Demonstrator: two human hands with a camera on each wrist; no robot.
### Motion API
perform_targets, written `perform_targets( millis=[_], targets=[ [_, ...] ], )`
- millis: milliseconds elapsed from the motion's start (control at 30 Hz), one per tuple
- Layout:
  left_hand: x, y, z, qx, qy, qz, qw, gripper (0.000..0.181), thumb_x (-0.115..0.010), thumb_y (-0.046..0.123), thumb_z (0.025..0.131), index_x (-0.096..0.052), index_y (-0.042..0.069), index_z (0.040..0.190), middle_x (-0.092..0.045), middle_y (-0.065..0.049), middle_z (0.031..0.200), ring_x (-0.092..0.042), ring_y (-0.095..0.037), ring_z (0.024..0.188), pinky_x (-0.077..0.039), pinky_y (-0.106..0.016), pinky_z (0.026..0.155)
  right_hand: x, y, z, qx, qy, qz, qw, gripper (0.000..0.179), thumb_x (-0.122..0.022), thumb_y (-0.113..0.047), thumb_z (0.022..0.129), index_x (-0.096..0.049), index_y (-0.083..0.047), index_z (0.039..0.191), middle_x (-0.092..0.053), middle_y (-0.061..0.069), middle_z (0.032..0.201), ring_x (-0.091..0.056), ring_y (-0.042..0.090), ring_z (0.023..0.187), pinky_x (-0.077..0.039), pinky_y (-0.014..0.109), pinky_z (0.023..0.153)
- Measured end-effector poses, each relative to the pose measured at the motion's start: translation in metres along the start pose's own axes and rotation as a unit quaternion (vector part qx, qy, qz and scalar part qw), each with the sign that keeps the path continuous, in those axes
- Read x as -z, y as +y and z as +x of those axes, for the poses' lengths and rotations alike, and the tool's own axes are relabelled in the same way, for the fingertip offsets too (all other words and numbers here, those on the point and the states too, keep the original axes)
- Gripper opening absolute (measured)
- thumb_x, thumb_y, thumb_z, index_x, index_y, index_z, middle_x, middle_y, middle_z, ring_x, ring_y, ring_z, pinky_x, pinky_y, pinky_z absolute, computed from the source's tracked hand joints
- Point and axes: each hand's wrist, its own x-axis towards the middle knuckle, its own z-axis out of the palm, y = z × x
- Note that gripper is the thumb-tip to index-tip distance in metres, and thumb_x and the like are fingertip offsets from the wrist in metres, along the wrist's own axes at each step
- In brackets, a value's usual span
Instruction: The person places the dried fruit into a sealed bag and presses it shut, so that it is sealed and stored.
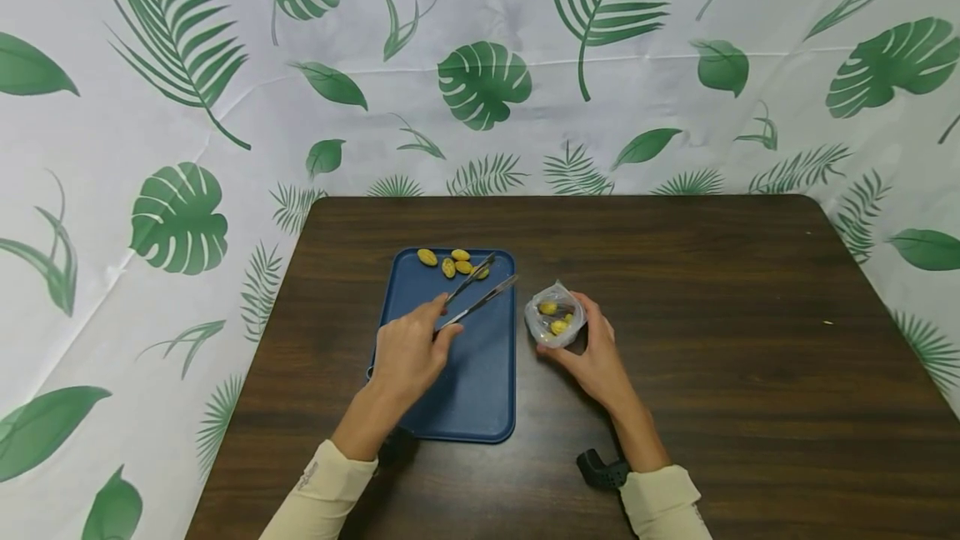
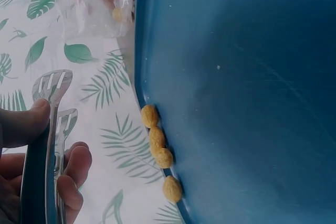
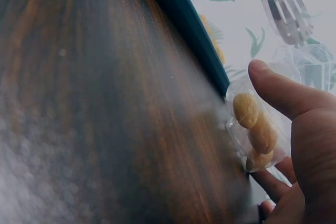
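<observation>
Small yellow oval pieces: a few sit at the far end of the flat blue tray (image 1: 480, 373); others (image 1: 558, 327) are in the bag.
Clear thin plastic bag (image 1: 537, 325): just right of the tray, mouth up.
Right hand (image 1: 596, 352): thumb and fingers curl round the bag.
Shiny metal tongs (image 2: 51, 95): over the tray, tips apart.
Left hand (image 1: 411, 348): thumb and fingers hold the tongs.
Step now: looks like picking pieces up for the bag.
Next move: probably needs the tips squeezed round one piece.
Hard to see: the tongs hide part of one piece; I can't tell if they touch it. Crinkly plastic blurs the bagged count.
</observation>
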Motion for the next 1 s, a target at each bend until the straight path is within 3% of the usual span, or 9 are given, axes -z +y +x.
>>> perform_targets(
  millis=[500, 1000],
  targets=[
    [-0.004, -0.009, -0.003, 0.029, -0.004, 0.009, 0.9995, 0.044, -0.078, 0.028, 0.093, -0.071, 0.000, 0.126, -0.080, -0.010, 0.101, -0.069, -0.021, 0.062, -0.053, -0.035, 0.051, 0.000, -0.002, 0.000, 0.000, 0.000, 0.001, 1.0000, 0.096, -0.092, -0.029, 0.077, -0.037, -0.017, 0.154, -0.050, 0.014, 0.153, -0.035, 0.045, 0.143, -0.025, 0.069, 0.114],
    [-0.008, -0.020, -0.003, 0.028, -0.001, 0.029, 0.9992, 0.046, -0.080, 0.027, 0.091, -0.071, -0.002, 0.125, -0.079, -0.011, 0.100, -0.073, -0.029, 0.068, -0.056, -0.043, 0.055, -0.001, 0.003, 0.000, 0.018, 0.007, -0.001, 0.9998, 0.097, -0.093, -0.027, 0.076, -0.038, -0.015, 0.154, -0.051, 0.014, 0.151, -0.037, 0.044, 0.142, -0.024, 0.068, 0.114]
  ],
)
